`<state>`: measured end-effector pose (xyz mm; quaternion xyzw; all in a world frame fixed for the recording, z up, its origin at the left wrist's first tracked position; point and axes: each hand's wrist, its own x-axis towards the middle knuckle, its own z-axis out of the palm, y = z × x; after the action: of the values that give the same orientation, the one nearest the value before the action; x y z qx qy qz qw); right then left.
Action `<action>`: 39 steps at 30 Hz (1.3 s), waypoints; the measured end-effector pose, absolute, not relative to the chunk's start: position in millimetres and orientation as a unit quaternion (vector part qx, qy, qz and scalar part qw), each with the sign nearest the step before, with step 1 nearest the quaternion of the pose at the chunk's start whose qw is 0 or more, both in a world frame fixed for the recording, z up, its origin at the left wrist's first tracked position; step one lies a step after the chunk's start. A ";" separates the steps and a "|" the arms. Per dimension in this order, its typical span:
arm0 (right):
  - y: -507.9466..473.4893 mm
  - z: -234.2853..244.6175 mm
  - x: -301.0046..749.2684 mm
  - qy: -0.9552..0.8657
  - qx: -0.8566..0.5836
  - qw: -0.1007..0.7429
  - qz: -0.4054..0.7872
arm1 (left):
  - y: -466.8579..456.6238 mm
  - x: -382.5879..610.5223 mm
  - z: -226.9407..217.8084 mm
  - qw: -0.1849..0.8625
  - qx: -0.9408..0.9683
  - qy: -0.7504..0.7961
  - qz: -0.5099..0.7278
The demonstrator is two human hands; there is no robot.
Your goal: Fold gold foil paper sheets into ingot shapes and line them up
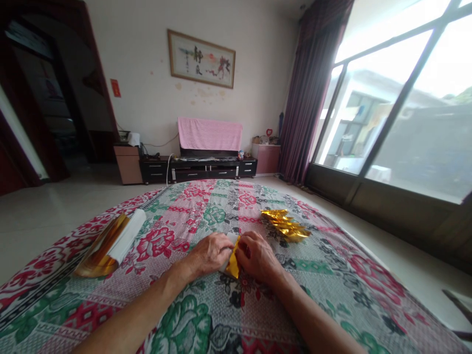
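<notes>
Between my two hands, low over the patterned tablecloth [206, 196], is a sheet of gold foil paper [233, 265], partly folded, with its white side showing at the left. My left hand [212, 253] pinches its left side, fingers curled. My right hand [258, 255] has its fingers closed on the right edge. Parts of the sheet are hidden under the fingers. To the right lies a row of folded gold foil pieces [287, 226]. A curved stack of gold and white paper sheets [106, 246] rests at the left.
The round table's edge curves around in front. Beyond it stand a black TV cabinet [204, 172] and a television under a pink cloth [210, 133]. A purple curtain [309, 98] and large windows [398, 108] are on the right, a doorway [47, 98] on the left.
</notes>
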<state>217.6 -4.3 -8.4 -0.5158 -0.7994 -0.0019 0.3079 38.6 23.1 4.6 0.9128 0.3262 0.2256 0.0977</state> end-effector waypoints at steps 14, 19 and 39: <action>-3.0 -9.3 219.3 -0.803 -0.513 0.302 -0.002 | 18.8 33.6 3.8 0.046 0.938 0.295 0.174; -2.0 -8.8 220.4 -0.808 -0.507 0.300 0.003 | 13.8 31.7 7.7 0.062 0.941 0.284 0.170; -6.5 -12.6 220.9 -0.798 -0.528 0.291 -0.028 | 4.8 40.5 14.8 0.035 0.956 0.264 0.124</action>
<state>220.9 -6.5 -12.6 -0.5276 -0.7975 -0.0282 0.2913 40.5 4.8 14.8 0.9559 0.2640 0.1238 0.0355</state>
